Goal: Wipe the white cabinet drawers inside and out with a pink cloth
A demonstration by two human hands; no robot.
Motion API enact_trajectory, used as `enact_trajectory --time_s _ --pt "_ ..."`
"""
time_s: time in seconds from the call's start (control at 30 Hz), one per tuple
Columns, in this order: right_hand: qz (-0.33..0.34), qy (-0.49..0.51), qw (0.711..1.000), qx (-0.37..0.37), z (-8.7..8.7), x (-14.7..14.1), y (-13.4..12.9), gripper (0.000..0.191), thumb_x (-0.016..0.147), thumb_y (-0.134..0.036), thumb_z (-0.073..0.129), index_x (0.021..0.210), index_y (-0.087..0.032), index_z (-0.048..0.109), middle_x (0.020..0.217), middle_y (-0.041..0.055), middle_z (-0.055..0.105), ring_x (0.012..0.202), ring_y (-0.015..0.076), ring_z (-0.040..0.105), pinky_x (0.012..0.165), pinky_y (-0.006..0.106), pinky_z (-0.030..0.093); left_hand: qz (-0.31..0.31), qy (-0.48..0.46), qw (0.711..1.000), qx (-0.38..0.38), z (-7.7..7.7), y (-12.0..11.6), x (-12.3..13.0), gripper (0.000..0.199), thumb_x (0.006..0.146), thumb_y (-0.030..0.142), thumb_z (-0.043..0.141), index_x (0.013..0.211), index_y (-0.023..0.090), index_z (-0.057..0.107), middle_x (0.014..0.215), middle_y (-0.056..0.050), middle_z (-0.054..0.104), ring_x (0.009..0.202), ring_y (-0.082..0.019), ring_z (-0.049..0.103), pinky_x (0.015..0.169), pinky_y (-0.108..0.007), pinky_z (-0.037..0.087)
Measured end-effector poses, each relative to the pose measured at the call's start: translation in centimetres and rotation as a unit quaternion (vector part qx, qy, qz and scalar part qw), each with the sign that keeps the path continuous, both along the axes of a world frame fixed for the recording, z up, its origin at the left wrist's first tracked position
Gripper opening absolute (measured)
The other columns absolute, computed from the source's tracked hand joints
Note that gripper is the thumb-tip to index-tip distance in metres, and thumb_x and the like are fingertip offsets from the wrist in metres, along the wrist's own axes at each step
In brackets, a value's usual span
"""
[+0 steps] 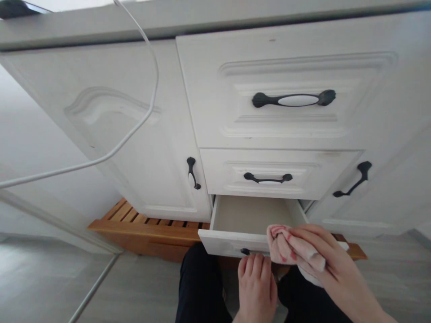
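Note:
The bottom drawer (252,215) is pulled out, and its inside shows a bare pale base. My left hand (257,285) has its fingers curled over the dark handle (245,251) on that drawer's front; most of the handle is hidden behind them. Bunched in my right hand (333,264) is a pinkish-white cloth (282,246) with red marks. The cloth is at the right end of the drawer front's top edge; I cannot tell whether it presses on it.
Above are a closed middle drawer (222,172) and a closed top drawer (202,89). Cupboard doors flank them, including a left door (134,157) crossed by a white cable (156,85). A slatted wooden bench (161,233) stands low behind my knees (202,282).

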State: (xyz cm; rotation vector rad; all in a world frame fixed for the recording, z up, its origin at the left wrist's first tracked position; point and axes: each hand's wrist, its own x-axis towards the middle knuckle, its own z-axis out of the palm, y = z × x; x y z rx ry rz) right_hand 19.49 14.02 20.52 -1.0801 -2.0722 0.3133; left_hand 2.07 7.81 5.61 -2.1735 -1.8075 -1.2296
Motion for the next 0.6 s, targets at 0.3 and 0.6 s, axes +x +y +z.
enact_trajectory --time_s 0.3,0.6 --pt "0.056 0.020 0.972 -0.229 1.5 -0.3 1.0 0.029 0.076 -0.023 0.058 0.098 -0.028 0.077 0.100 0.0065 0.076 0.092 0.0259 0.073 0.079 0.034 0.061 0.025 -0.010 0.999 0.045 -1.5 -2.3 0.6 0.032 0.083 0.028 0.059 0.113 0.029 0.067 0.101 -0.002 0.074 0.096 -0.021 0.066 0.097 -0.037 0.042" --pt "0.151 0.037 0.833 -0.531 1.6 -5.0 5.8 0.045 0.070 -0.015 0.056 0.111 -0.020 0.074 0.104 0.0029 0.076 0.100 0.0232 0.070 0.093 0.037 0.054 0.137 -0.059 0.965 0.216 -6.2 -4.6 3.0 0.024 0.085 0.022 0.048 0.081 0.031 0.069 0.064 -0.001 0.066 0.064 -0.018 0.062 0.071 -0.036 0.045"
